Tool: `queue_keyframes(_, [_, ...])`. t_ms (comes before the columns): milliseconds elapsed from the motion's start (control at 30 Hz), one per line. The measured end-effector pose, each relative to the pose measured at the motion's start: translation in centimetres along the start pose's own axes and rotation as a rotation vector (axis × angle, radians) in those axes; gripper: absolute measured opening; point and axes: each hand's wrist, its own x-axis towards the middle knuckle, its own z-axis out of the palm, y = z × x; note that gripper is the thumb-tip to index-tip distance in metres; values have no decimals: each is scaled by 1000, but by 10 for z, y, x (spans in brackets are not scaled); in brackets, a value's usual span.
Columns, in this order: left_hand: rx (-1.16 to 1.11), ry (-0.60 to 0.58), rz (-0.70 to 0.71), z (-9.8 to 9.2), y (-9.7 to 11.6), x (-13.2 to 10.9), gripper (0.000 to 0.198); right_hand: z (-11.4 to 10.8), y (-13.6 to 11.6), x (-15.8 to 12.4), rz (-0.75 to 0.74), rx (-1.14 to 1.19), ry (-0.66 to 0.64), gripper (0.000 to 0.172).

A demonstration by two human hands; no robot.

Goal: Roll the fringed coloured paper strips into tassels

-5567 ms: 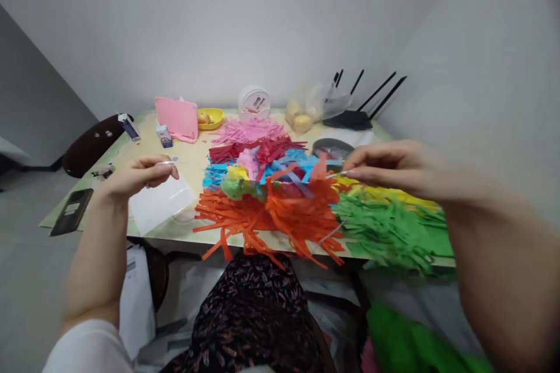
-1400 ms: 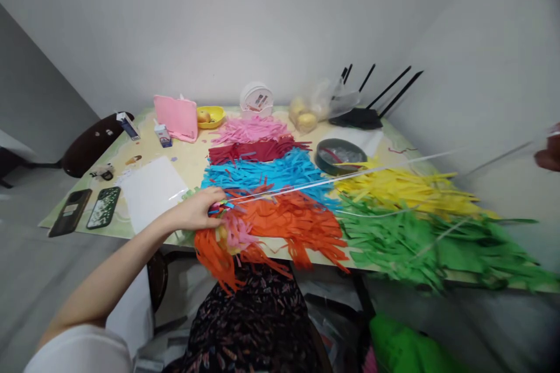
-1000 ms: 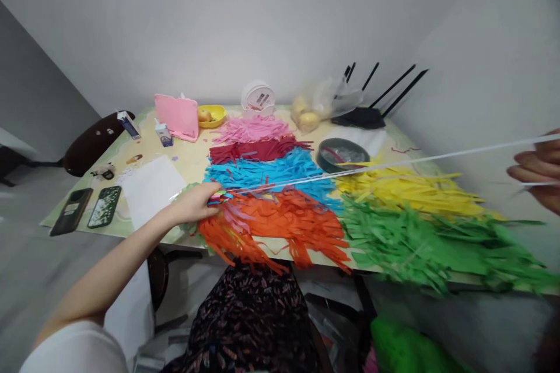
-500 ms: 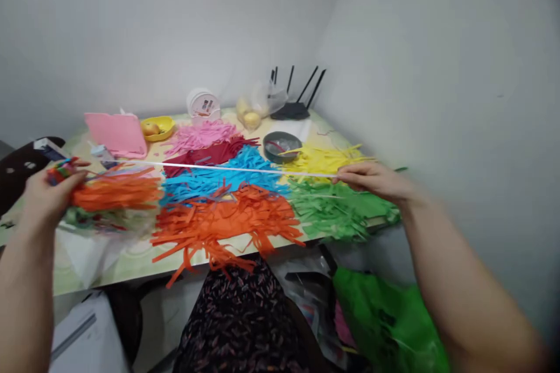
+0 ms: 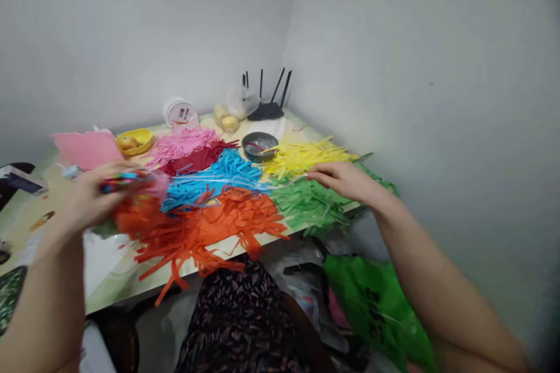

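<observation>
My left hand [image 5: 94,198] is closed around a bunch of fringed paper strips [image 5: 131,183], mostly orange with pink and blue at the top, held above the table's left part. A thin white string [image 5: 231,178] runs from that bunch to my right hand [image 5: 345,179], which pinches its other end over the green fringe pile [image 5: 306,204]. Between the hands lie the orange fringe pile [image 5: 219,224] and the blue fringe pile [image 5: 219,172]. Motion smears the left hand and the bunch.
Yellow [image 5: 306,154], dark red [image 5: 196,157] and pink [image 5: 181,143] fringe piles lie further back. A dark round tin [image 5: 259,144], a router [image 5: 266,109], a bag of fruit [image 5: 230,113], a white tub [image 5: 179,111], a yellow bowl [image 5: 133,140] and a pink case [image 5: 85,148] line the far side. A green bag [image 5: 376,309] sits below the table.
My head has turned right. The left hand lifted the fringe bunch off the table, and the right hand came in along the string from far right to the green pile.
</observation>
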Motion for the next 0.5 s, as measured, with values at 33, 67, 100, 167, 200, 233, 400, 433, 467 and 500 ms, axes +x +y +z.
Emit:
queue_keyframes(33, [-51, -160, 138, 16, 26, 8, 23, 0, -21, 2, -64, -2, 20, 37])
queue_keyframes(67, [-112, -272, 213, 35, 50, 15, 30, 1, -42, 4, -125, 2, 30, 33])
queue_keyframes(100, [-196, -329, 297, 53, 73, 20, 37, 1, -62, 5, -176, 13, 27, 32])
queue_keyframes(167, [-294, -312, 267, 89, 105, 27, 50, 2, -95, 5, -252, 39, 9, 29])
queue_keyframes(200, [-342, -265, 220, 104, 115, 30, 54, 2, -106, 5, -276, 49, 1, 28])
queue_keyframes(233, [-394, -236, 174, 117, 121, 32, 56, 2, -114, 4, -292, 54, -2, 27])
queue_keyframes(400, [-658, -229, 34, 155, 123, 44, 38, 4, -119, -2, -276, 14, 23, 22])
queue_keyframes(433, [-682, -229, 5, 160, 124, 46, 31, 5, -117, -3, -263, 7, 29, 22])
queue_keyframes(467, [-697, -229, -25, 163, 124, 48, 24, 6, -115, -4, -252, 6, 37, 22])
queue_keyframes(500, [-707, -232, -51, 166, 126, 49, 21, 7, -113, -5, -245, 15, 43, 22])
